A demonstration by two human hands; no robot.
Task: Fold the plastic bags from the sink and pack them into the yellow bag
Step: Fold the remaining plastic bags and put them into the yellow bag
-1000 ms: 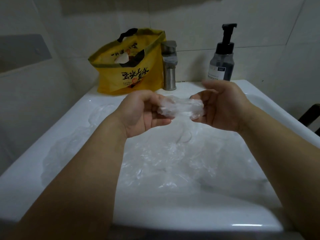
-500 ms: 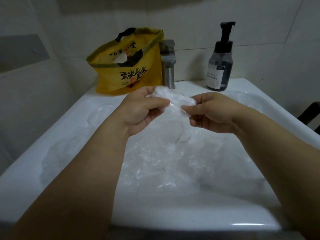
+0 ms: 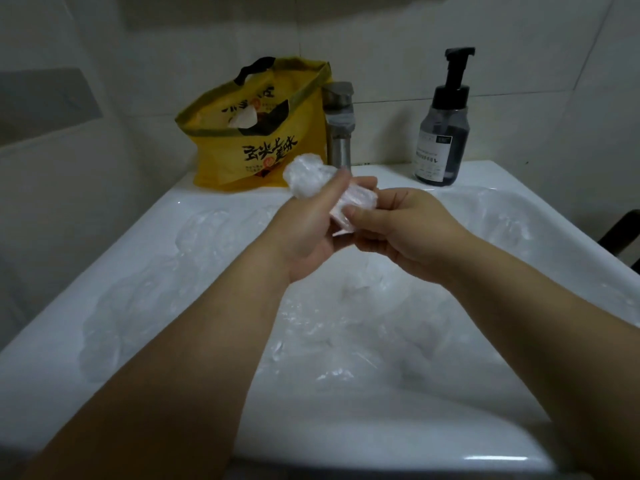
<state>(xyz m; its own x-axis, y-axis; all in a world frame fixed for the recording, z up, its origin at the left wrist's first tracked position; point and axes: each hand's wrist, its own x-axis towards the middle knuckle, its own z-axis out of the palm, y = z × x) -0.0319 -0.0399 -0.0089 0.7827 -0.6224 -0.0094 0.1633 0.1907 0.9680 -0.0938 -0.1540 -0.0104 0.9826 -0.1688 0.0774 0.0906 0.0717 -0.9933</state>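
A small folded clear plastic bag (image 3: pixel 308 176) is held above the sink between both hands. My left hand (image 3: pixel 311 230) grips its left part, with a crumpled end sticking out past the fingers. My right hand (image 3: pixel 405 230) pinches its right end with thumb and fingers. The yellow bag (image 3: pixel 263 133) stands open at the back left corner of the sink ledge, with something white showing inside. Several loose clear plastic bags (image 3: pixel 346 327) lie crumpled in the white sink (image 3: pixel 207 209) below my hands.
A steel faucet (image 3: pixel 339 126) stands just right of the yellow bag. A dark pump bottle (image 3: pixel 441 133) sits on the back ledge to the right. Tiled walls close in at the back and left. A dark object edge (image 3: pixel 623 233) shows at far right.
The hands came closer together and the bag got more compact. My left hand rolled palm-up around it, and the crumpled end now sticks up toward the yellow bag.
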